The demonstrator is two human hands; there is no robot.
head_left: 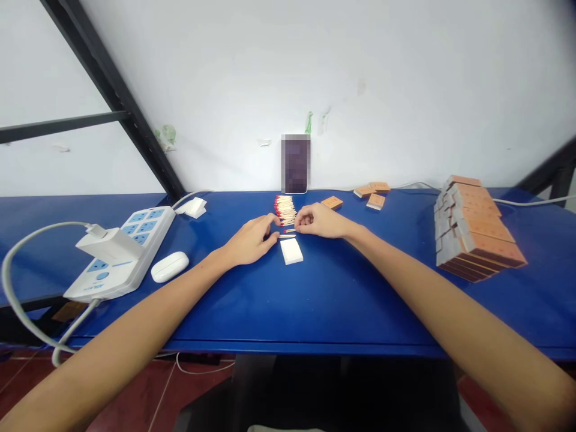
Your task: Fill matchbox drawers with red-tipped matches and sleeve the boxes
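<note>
A pile of red-tipped matches (285, 209) lies on the blue table (315, 300), in front of a phone (296, 163) propped against the wall. My left hand (251, 240) and my right hand (318, 220) meet just below the pile, fingers curled and pinching a few loose matches (288, 233) between them. A white inner matchbox tray (291, 251) sits right beneath my hands, nearer to me.
A big stack of orange matchboxes (472, 234) stands at the right. Three loose matchboxes (372, 195) and another (332, 203) lie near the wall. At the left are a white power strip with a plugged adapter (121, 249), an earbud case (170, 266) and crumpled white paper (194, 207).
</note>
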